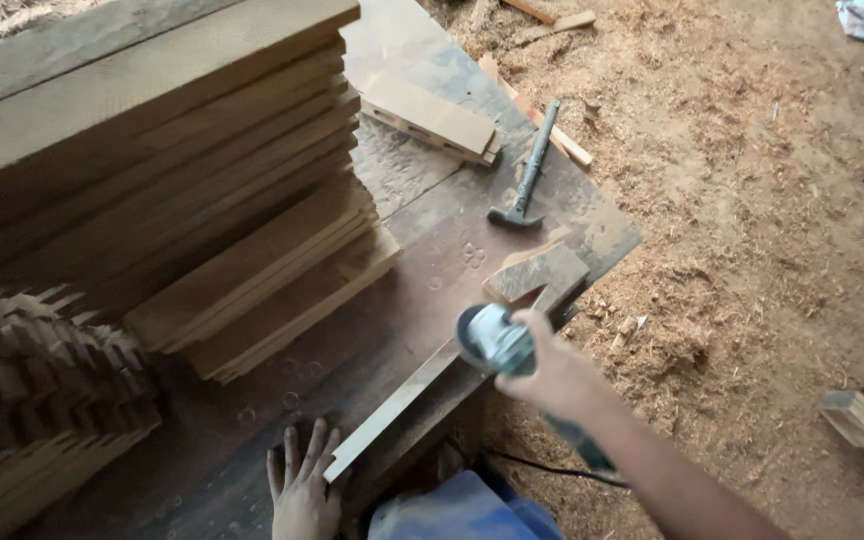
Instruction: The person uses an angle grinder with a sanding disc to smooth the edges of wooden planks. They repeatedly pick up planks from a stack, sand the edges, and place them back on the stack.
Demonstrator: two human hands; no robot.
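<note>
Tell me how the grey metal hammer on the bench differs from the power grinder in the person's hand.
The grey metal hammer lies loose on the wooden workbench, untouched; the corded grinder is gripped in the right hand. The hammer is slim and straight, while the grinder has a round disc guard and a trailing cable. Both sit near the bench's right edge.

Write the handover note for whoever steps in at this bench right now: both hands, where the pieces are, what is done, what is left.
Left hand: flat on the dark wooden bench, fingers spread, at the near end of the long pale wooden strip; holds nothing.
Right hand: gripping the corded angle grinder with the grey disc, its disc at the strip's far end beside the notched wooden stop block.
Nearby: metal hammer beyond the block; tall stack of cut planks on the left; short board at the back.
Done: cannot tell how much of the strip is ground.
Left: likely the rest of the strip's edge.
</note>
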